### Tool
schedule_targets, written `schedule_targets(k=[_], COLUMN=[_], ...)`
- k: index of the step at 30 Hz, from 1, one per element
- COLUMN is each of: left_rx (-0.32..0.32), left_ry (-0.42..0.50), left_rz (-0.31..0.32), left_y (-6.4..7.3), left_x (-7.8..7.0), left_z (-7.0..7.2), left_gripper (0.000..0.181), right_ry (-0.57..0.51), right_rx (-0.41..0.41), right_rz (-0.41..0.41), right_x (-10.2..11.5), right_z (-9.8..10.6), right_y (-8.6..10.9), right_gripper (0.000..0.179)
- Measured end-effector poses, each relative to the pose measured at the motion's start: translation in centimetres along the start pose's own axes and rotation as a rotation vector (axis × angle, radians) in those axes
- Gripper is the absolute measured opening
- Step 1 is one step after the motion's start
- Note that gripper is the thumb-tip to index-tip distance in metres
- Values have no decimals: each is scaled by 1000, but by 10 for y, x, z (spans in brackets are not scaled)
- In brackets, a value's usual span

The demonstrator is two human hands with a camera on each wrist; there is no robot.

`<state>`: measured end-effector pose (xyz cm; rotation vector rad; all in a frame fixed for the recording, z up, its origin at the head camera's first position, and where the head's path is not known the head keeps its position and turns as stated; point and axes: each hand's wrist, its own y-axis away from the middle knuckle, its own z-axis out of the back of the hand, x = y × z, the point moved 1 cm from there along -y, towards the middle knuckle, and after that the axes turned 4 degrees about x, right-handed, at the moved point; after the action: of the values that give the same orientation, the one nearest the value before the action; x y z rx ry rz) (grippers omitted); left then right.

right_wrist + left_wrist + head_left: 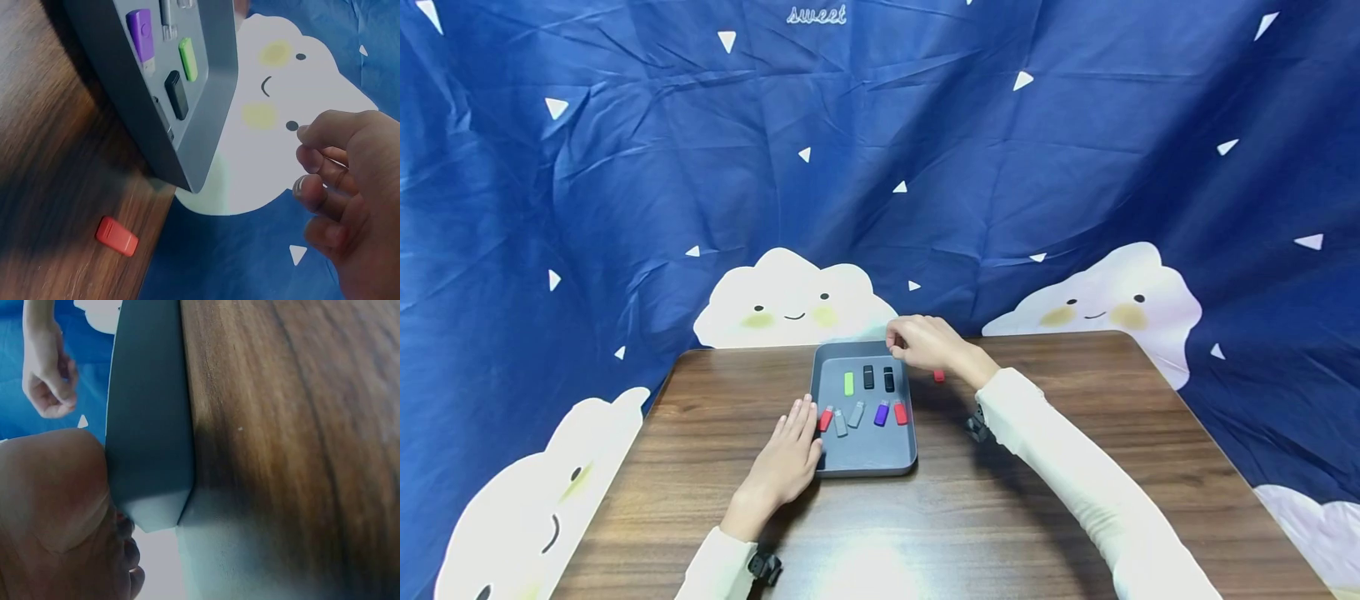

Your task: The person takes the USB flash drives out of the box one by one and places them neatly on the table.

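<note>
A grey tray (867,460) on the table holds several USB flash drives: a lime green one (848,383) and two black ones (868,377) in the far row. Nearer lie a purple one (882,414), two grey ones (840,422) and two red ones (901,412). My left hand (788,454) rests with straight fingers along the tray's left side. Above the tray's far right corner hangs my right hand (928,340), fingers loosely curled, nothing between them in the right wrist view. Another red flash drive (117,236) lies on the table, right of the tray.
The brown wooden table (1045,467) ends just behind the tray. Beyond it hangs a blue cloth (925,125) with white clouds and triangles. Both wrists wear a small black device (765,567) under white sleeves.
</note>
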<state>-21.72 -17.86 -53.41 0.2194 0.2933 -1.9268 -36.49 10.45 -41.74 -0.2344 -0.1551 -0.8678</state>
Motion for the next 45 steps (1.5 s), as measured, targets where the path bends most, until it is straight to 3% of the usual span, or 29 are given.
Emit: schedule_targets(k=[4, 10, 14, 26, 33, 38, 45], left_rx=[19, 13, 46, 71, 40, 68, 48], left_ry=[-38, -7, -25, -24, 3, -14, -3], left_rz=[16, 5, 33, 46, 28, 37, 25], left_y=[-1, 0, 0, -1, 0, 0, -1], left_x=[-1, -6, -9, -8, -10, -10, -8], left_z=[0, 4, 6, 6, 6, 7, 8], left_gripper=[62, 61, 61, 63, 60, 61, 61], right_ry=[4, 14, 13, 13, -2, -10, -19], right_rx=[3, 8, 16, 29, 51, 75, 75], right_rz=[18, 37, 46, 44, 27, 7, 13], right_x=[4, 10, 14, 26, 29, 30, 33], right_z=[-2, -2, -1, -4, -8, -14, -21], right_y=[-5, -9, -10, -21, -28, -32, -41], right_gripper=[6, 4, 3, 3, 5, 5, 4])
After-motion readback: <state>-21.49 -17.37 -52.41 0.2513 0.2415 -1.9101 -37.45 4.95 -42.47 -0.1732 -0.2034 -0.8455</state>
